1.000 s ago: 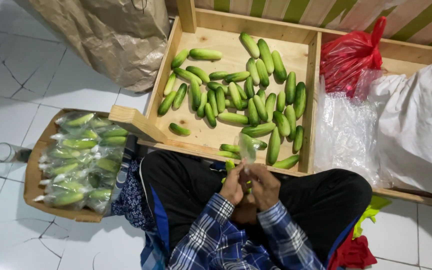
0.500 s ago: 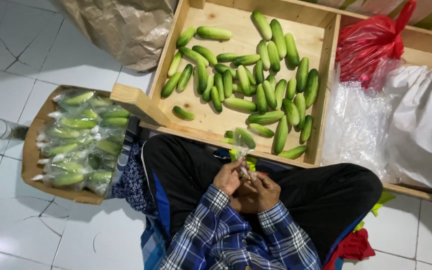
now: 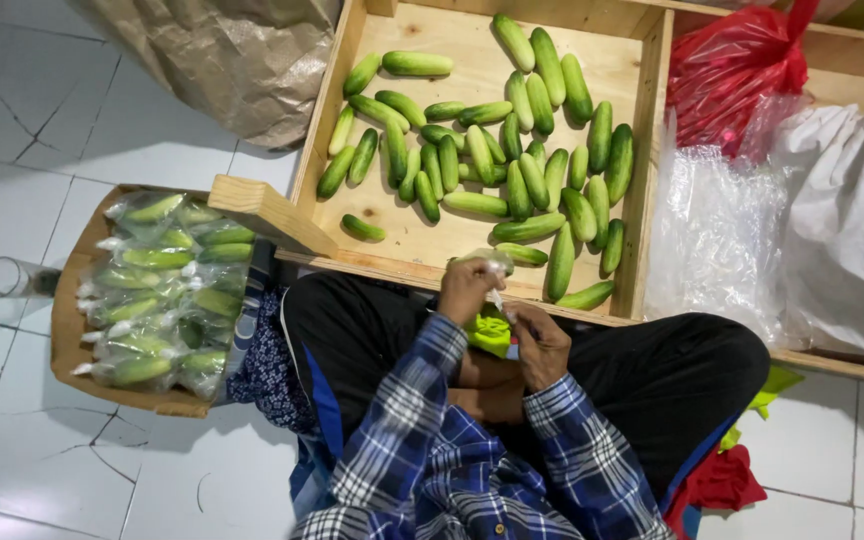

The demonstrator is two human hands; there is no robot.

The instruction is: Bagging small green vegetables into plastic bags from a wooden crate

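I sit cross-legged in front of a wooden tray [image 3: 322, 130] that holds several loose green cucumbers [image 3: 512, 160]. My left hand [image 3: 464, 292] is closed on a small clear plastic bag [image 3: 489, 262] with a cucumber in it, held just over the tray's near edge. My right hand [image 3: 542, 345] sits lower, over my lap, and pinches the twisted neck of the same bag. A bright green piece [image 3: 492, 335] lies on my lap between the two hands.
A shallow brown tray [image 3: 72, 330] on my left holds several bagged cucumbers [image 3: 157, 290]. A glass [image 3: 7, 277] lies on the white tile floor beside it. A red plastic bag [image 3: 732, 75], clear plastic bags [image 3: 717, 235] and a white sack [image 3: 847, 210] are on the right; a brown sack [image 3: 222, 55] sits behind.
The hands have drawn apart: the left has lifted the bag toward the tray's edge while the right has stayed low, stretching the bag's neck between them. The camera has moved closer.
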